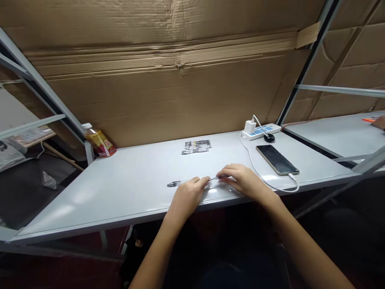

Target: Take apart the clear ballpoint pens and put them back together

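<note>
Near the front edge of the white table, my left hand (190, 193) is closed around a clear pen with black parts (177, 183), whose one end sticks out to the left. A thin piece (213, 178) runs between the fingertips of both hands. My right hand (239, 178) pinches a dark end at the right; whether it is part of the same pen is hidden by the fingers. Behind the hands, a row of several similar pens (196, 147) lies side by side on the table.
At right lie a phone (277, 159) on a white charging cable (281, 188) and a power strip (261, 131) with a plugged-in charger (250, 127). A yellow-red bottle (100, 141) stands tilted at the left corner. A cardboard wall (174, 104) closes the back; metal posts flank the table (126, 180).
</note>
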Tool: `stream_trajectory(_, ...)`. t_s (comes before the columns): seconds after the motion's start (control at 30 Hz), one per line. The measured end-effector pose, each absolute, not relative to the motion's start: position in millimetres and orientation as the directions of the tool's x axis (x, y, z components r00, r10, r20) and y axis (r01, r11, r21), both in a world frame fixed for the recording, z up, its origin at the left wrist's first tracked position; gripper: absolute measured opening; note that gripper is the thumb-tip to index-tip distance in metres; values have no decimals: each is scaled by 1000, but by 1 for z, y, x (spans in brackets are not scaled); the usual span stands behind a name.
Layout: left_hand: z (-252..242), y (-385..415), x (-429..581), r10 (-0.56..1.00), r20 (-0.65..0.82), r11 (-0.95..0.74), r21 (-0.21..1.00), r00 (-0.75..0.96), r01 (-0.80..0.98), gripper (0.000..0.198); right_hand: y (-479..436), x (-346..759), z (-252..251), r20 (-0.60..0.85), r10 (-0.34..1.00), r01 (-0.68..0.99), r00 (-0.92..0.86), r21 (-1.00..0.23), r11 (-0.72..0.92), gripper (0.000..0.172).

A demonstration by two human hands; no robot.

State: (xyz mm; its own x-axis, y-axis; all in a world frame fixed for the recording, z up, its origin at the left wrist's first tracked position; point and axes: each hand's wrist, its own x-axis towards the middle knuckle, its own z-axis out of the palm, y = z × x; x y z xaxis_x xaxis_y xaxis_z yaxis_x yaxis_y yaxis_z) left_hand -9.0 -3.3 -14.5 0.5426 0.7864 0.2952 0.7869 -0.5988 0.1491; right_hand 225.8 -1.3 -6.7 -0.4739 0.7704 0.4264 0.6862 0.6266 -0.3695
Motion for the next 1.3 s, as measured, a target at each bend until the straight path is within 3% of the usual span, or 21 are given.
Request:
stream_trajectory(0.23,-19,-1,-11,745,344,-655,209,572,726,28,4,218,-16,425,745,656,-515,-364,661,18)
stream_trajectory(0.4,-23,0,-12,710,392,-692,235,585,683,37,5,218,-18,462,749,623,-474,-425,657,15)
stream_trajectory(0.63,-24,-1,-12,705,403,-697,246,583,673,42,2,216,-14,456,835,443,-309,-708,551,35)
stream_trajectory(0.73,-21,-2,-12,720,389,-680,232,574,696,42,2,217,-13,434,855,385,-283,-765,516,38)
stream_trajectory(0.93,-13,-7,-9,768,319,-609,98,555,787,32,1,213,-11,438,848,354,-298,-774,524,34)
stream_trajectory(1.3,-10,-5,-8,823,300,-538,135,483,832,30,4,223,-11,474,840,392,-264,-743,543,30)
